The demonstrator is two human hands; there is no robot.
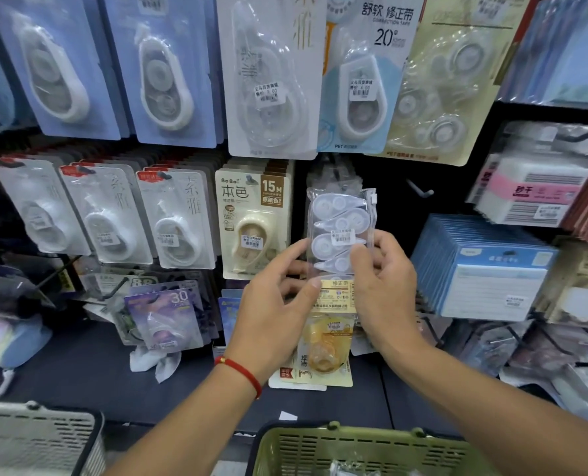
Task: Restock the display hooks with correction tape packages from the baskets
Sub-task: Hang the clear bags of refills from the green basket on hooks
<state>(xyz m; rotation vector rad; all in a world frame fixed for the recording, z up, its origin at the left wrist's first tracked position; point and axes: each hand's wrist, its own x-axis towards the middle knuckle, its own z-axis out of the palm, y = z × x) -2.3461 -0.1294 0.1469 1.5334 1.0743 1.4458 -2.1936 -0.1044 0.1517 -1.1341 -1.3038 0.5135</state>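
Correction tape package (340, 235), a clear multi-pack, is pinched at its lower edges by the left hand (272, 310) and right hand (383, 286), far above the green basket (320, 448).

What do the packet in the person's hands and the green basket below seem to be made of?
The packet looks like clear, glossy soft plastic: the white tape units show through it and it catches glints. Its lower label seems to be printed card or paper. The green basket looks like matte moulded plastic, judging by its even slots and rounded rim.
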